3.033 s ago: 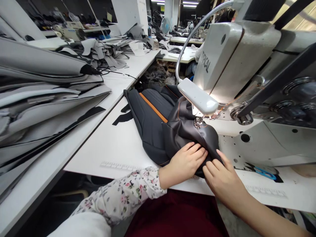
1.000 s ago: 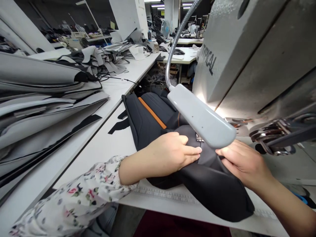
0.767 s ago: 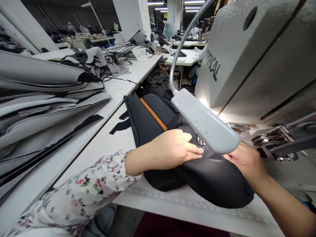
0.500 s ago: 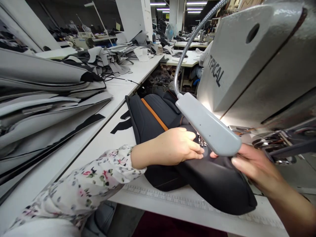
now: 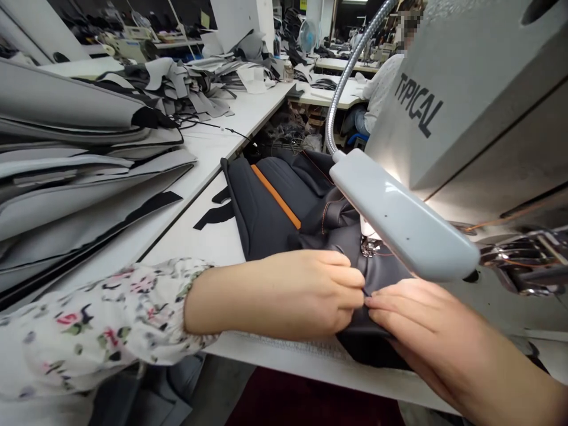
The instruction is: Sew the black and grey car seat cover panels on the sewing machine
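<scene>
A dark grey seat cover point(image 5: 270, 210) with an orange stripe lies on the white sewing table point(image 5: 199, 236), its near end under the presser foot point(image 5: 370, 245) of the grey sewing machine point(image 5: 465, 112). My left hand point(image 5: 310, 293) is closed, its fingers pinching the near fold of the dark material. My right hand point(image 5: 421, 322) meets it fingertip to fingertip and presses the same fold, fingers held together. The machine's white gooseneck lamp point(image 5: 399, 219) hangs just above both hands and hides part of the needle area.
Stacks of grey and black cut panels point(image 5: 80, 160) fill the bench on the left. Loose fabric pieces point(image 5: 195, 89) lie farther back. A person in white point(image 5: 381, 89) sits at a far table. Black scraps point(image 5: 217, 214) lie beside the cover.
Both hands drew back toward the table's near edge and now meet at the fold. My right hand came out from under the lamp. The view shifted closer and lower.
</scene>
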Tool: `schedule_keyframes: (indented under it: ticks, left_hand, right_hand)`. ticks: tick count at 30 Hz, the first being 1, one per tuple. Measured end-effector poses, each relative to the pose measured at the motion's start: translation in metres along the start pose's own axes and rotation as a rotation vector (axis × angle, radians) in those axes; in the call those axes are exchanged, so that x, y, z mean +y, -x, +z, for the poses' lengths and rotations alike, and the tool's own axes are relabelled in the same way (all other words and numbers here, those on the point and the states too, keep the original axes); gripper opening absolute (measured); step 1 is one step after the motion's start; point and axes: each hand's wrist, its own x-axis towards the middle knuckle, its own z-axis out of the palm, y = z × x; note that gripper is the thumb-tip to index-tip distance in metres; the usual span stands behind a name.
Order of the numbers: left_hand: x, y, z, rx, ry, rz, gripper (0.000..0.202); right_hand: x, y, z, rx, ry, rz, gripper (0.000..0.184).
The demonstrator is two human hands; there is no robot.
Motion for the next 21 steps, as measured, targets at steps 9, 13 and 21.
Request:
schedule_keyframes:
  ticks: [9,13,21]
  left_hand:
    - [-0.016,-0.007,0.031,0.051,0.031,-0.156,0.023]
    - [-0.005,-0.006,0.029,0.11,0.027,-0.153,0.023]
    - [-0.02,-0.019,0.023,-0.018,0.095,-0.093,0.019]
  right_hand:
    - [-0.012,-0.007,0.001,0.11,0.092,0.042,0.027]
    - [-0.023,0.003,0.009,0.149,0.133,0.048,0.033]
    - [-0.024,0.005,0.009,0.112,0.327,-0.088,0.032]
